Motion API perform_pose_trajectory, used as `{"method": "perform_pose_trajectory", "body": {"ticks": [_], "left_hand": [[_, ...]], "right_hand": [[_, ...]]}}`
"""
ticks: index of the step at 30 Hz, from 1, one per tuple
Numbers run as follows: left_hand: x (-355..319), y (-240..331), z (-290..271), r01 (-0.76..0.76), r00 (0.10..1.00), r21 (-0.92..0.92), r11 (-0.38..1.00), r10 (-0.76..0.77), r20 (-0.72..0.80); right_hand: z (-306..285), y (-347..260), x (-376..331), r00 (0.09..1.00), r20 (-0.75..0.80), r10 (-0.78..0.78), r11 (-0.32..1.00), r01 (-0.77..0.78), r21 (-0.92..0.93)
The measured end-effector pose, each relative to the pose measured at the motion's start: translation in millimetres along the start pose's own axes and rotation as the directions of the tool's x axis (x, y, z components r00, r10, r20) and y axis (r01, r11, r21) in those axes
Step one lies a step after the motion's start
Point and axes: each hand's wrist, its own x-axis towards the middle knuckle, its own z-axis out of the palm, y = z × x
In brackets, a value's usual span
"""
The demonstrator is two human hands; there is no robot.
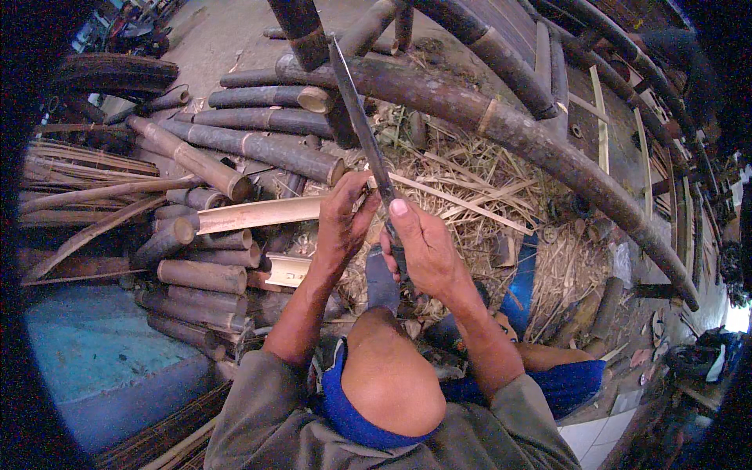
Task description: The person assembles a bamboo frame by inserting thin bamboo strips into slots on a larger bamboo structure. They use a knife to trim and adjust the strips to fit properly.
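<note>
My right hand [427, 249] is wrapped round the handle of a long, narrow knife [362, 121], its thumb laid along the base of the blade. The dark blade points away from me and slants a little left. Beside it, my left hand [343, 218] pinches the end of a thin, pale bamboo strip [462, 202]. That strip passes the blade and stretches to the right over a heap of shavings [489, 176]. Blade and strip cross close to my fingers; whether they touch, I cannot tell. Left of my left hand lies a split bamboo half [262, 215].
A thick bamboo pole [517, 133] spans the far side and curves down to the right. Cut bamboo sections [202, 276] are stacked at the left, near a blue surface [117, 337]. Bundled thin strips [90, 166] and a tyre [117, 74] lie farther left. My bent knee [395, 376] is below my hands.
</note>
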Motion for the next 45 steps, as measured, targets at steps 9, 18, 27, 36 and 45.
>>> {"method": "perform_pose_trajectory", "body": {"ticks": [9,18,27,36,45], "left_hand": [[2.2,8.5,-1.3,-0.054,0.999,0.026,0.998,0.054,0.003],[-4.7,12.2,0.0,0.013,1.0,0.015,1.0,-0.013,-0.005],[5.1,15.6,-2.2,-0.081,0.997,0.188,0.979,0.076,0.034],[-21.7,-25.1,14.1,0.228,0.973,0.016,0.974,-0.228,0.025],[-19.3,28.4,-3.6,0.286,0.907,-0.095,0.953,-0.302,-0.293]], "right_hand": [[-0.6,-5.1,-4.4,0.998,-0.019,-0.066,0.991,0.063,-0.118],[0.6,-23.7,-10.3,0.996,-0.024,-0.084,0.966,0.076,-0.249],[-6.4,-25.1,-9.5,0.996,-0.01,-0.091,0.929,0.081,-0.361],[-10.2,6.4,6.9,0.997,0.0,-0.073,0.896,0.065,-0.438],[-3.8,13.0,19.9,0.997,-0.014,-0.075,0.853,0.057,-0.518]]}}
